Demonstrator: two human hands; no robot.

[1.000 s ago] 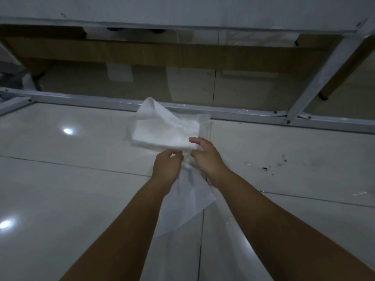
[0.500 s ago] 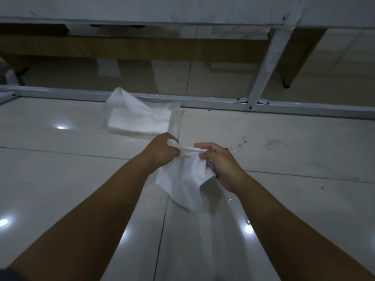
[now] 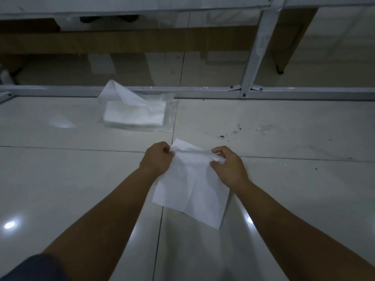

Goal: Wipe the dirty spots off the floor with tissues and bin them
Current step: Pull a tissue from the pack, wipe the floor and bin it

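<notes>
Tissue (image 3: 192, 183) now unfolded, two hands (image 3: 157, 158) (image 3: 230, 166), one pack (image 3: 136, 114)

Dim room, glossy tiled floor

Pale floor tiles (image 3: 60, 179) mirror ceiling lights; a grey metal frame rail (image 3: 203, 93) crosses them before a wooden panel (image 3: 142, 41).

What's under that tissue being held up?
Under the tissue, gripped by the left hand and right hand, lies pale floor tile with a grout line. The covered patch is hidden.
</notes>
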